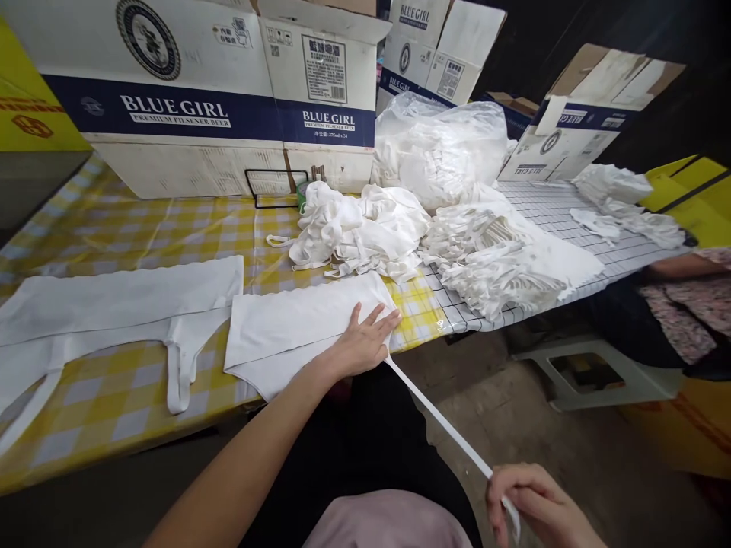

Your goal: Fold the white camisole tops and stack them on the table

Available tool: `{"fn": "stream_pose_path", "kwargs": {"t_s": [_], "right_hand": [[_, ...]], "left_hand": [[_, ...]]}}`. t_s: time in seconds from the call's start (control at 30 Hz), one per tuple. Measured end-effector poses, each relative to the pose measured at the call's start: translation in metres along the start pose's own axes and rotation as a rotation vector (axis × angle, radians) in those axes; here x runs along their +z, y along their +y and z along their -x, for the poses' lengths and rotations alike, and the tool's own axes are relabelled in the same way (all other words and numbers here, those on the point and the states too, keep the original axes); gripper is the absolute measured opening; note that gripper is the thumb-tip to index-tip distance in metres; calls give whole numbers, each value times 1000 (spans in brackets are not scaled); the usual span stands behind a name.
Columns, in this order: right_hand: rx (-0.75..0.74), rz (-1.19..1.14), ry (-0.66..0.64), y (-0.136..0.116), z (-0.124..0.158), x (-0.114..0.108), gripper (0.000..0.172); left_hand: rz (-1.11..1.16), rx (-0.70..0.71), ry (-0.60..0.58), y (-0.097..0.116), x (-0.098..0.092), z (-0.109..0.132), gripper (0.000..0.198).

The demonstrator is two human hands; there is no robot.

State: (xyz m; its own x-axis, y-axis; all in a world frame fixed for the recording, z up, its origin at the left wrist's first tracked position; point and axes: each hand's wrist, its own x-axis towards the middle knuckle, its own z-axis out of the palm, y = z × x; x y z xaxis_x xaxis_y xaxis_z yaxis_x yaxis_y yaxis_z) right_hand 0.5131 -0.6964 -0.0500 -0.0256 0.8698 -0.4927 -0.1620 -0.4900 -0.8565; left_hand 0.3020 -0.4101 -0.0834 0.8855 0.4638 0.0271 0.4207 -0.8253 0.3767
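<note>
My left hand (364, 341) lies flat with its fingers spread on the right end of a folded white garment (291, 320). A narrow white strap (439, 415) runs taut from that end, beyond the table edge, down to my right hand (537, 504). The fingers of my right hand are closed around the strap, and its loose end curls out below them. Left of this piece another white garment (126, 301) is spread out, its straps (178, 373) hanging toward the table's front edge.
Heaped white garments (359, 228) and a fanned stack of white pieces (496, 255) lie behind my hands. A filled plastic bag (439, 148), a black wire frame (274, 190) and a beer carton (228, 99) stand farther back. Another person sits at right near a plastic stool (628, 380).
</note>
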Motion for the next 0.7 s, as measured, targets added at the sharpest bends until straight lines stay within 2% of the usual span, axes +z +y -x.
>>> {"fn": "stream_pose_path", "kwargs": {"t_s": [0.1,0.23,0.3,0.43,0.6,0.7], "right_hand": [[-33,-56,22,-22,13,0,20],[-138,-76,50,-45,3,8,11],[-274,-47,71,-56,-8,10,15],[-580,19,201,-81,-26,10,28],[-669,-83,202,-110,-34,18,29],[-629,-54,242,-117,-41,27,28]], "left_hand": [[-6,9,4,-1,2,-1,63],[-14,12,2,-2,3,0,64],[-18,11,12,-2,3,0,64],[-20,10,17,-1,1,0,64],[-28,11,20,-5,1,-1,62],[-23,12,52,-2,0,-1,59]]}}
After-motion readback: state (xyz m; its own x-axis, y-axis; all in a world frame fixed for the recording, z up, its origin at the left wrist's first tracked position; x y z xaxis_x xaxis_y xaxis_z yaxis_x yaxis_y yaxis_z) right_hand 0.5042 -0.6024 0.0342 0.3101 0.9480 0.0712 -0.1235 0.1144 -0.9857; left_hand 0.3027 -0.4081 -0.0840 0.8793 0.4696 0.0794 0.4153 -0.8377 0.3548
